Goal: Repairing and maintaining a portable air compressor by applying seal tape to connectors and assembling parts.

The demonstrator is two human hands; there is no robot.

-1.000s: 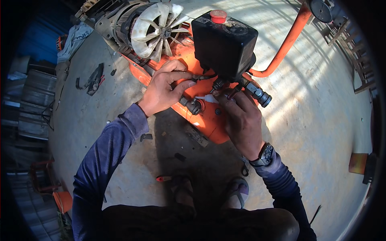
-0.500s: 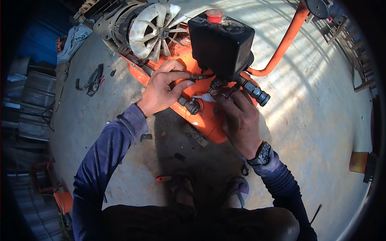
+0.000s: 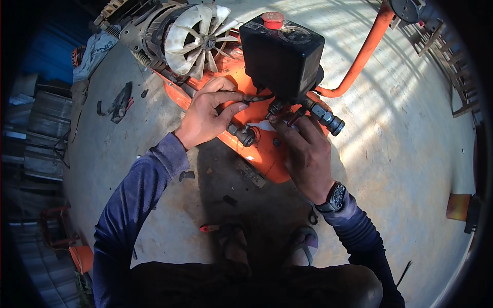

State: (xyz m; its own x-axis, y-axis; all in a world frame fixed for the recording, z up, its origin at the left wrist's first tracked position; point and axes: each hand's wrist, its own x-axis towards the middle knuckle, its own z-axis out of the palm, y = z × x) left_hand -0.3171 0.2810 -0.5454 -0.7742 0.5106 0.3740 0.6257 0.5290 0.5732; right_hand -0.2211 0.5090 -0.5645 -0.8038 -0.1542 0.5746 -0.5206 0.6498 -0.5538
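Observation:
My left hand (image 3: 211, 112) is closed, thumb and forefinger pinching a thin dark tube (image 3: 259, 97) that runs toward the underside of a black pressure switch box (image 3: 280, 56) with a red knob (image 3: 272, 20). Below that box my right hand (image 3: 308, 156) has its fingers curled around a small white tube (image 3: 263, 125) with a narrow tip pointing left; its body is mostly hidden by the fingers. The tip lies beside a dark metal valve fitting (image 3: 243, 134) on the orange compressor tank (image 3: 275, 160). Metal fittings (image 3: 324, 117) stick out right of the box, above my right hand.
A white-bladed fan (image 3: 197, 42) on the motor stands at the far left of the tank. An orange curved handle (image 3: 362, 51) rises at the right. On the floor lie dark tools (image 3: 120, 105) and a small red object (image 3: 209, 228) near my feet.
Hardly anything differs. Both hands keep their grips and places, and the black box appears shifted very slightly left.

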